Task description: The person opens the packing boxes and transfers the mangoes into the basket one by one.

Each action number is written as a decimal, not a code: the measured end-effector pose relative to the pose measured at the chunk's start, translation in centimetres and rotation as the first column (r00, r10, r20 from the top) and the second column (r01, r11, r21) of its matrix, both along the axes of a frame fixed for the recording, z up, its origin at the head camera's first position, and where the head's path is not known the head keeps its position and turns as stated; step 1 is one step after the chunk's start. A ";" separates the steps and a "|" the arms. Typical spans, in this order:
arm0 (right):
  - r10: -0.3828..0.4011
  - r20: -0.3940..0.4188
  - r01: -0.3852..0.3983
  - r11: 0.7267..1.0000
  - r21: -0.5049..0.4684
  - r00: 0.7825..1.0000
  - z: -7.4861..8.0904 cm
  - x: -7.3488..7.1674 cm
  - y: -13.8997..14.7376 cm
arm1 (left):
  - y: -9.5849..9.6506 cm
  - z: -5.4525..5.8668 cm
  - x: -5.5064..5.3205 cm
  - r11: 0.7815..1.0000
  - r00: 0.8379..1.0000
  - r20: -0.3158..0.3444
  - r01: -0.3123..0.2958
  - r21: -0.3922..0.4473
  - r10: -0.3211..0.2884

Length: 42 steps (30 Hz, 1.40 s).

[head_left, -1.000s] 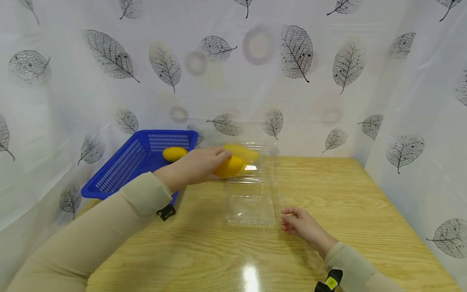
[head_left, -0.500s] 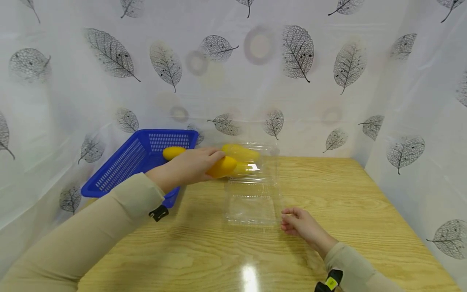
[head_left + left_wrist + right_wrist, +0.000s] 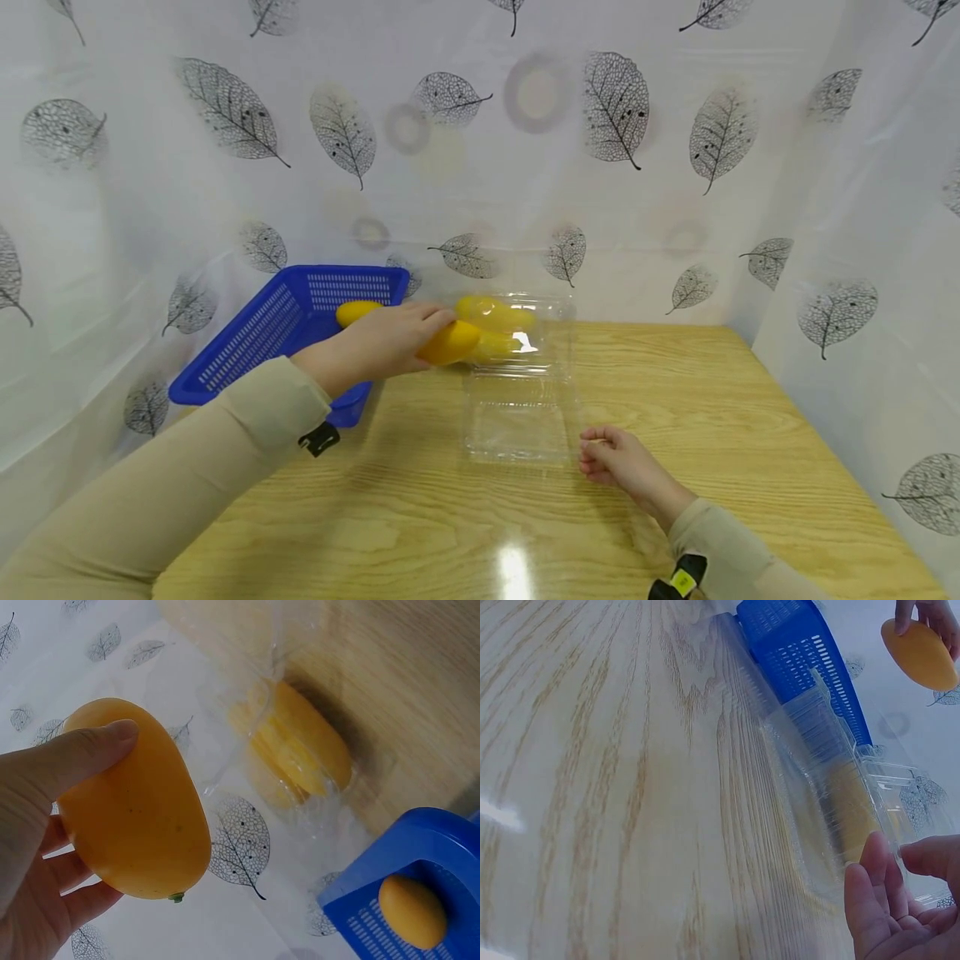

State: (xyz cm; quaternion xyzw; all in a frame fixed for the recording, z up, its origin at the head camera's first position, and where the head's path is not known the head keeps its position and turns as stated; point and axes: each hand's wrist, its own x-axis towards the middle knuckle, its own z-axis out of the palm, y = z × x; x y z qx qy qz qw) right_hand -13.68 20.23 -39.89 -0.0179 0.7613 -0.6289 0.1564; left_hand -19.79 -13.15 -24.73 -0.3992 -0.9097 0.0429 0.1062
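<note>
My left hand [image 3: 386, 342] grips a yellow mango [image 3: 142, 810], thumb on one side and fingers behind, raised between the blue basket and a clear plastic clamshell box [image 3: 517, 429]. The clamshell lies unfolded on the table. Behind its clear plastic, in the far half, yellow mangoes [image 3: 495, 315] show, partly blurred by glare. At the near right edge of the box, my right hand [image 3: 622, 467] pinches the rim between thumb and curled fingers [image 3: 874, 859]. Inside the basket rests another mango [image 3: 412, 911], partly covered by my left hand in the head view.
On the left stands a blue perforated basket [image 3: 243, 342], slightly askew to the table. The wooden table [image 3: 697, 400] stretches to the right of the box. A pale curtain [image 3: 480, 183] with leaf prints hangs close behind and at both sides.
My left hand, with the mango, has drifted a little left, away from the clamshell and toward the basket. The right hand and the clamshell stay in place.
</note>
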 end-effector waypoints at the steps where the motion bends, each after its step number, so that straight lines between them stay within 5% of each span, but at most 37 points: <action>1: -0.002 0.001 0.002 1.000 -0.001 1.000 0.0 0.0 0.0 | 0.0 0.0 0.0 1.000 1.000 0.002 -0.001 0.002 0.001; 42: 0.014 0.001 -0.014 1.000 0.017 1.000 0.1 0.1 -0.2 | -4.9 -0.7 -0.2 1.000 0.999 -0.047 -0.027 0.016 0.027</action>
